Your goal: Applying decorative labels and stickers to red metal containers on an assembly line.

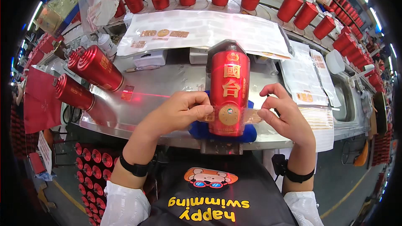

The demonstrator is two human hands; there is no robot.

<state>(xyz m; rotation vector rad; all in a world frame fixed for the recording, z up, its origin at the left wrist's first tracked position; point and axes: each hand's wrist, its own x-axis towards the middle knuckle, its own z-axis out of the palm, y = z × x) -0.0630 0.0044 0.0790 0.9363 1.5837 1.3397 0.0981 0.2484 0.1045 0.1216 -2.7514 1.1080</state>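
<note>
Three red bottles (99, 68) stand on the steel bench (180, 75), left side of frame. Left hand (182, 108), left of centre: fingers curled, thumb and forefinger pinched on the left end of a clear strip (252, 116) with gold print. Gold-lettered bottle (230, 69), centre of frame: rests on a blue cushion (249, 134), neck toward the top; strip crosses its lower part. Right hand (287, 115), right of centre: fingers bent, forefinger apart from thumb, thumb at strip's right end; firmness of grip cannot be told. White label sheet (299, 77) and metal sink (345, 108) farther right.
</note>
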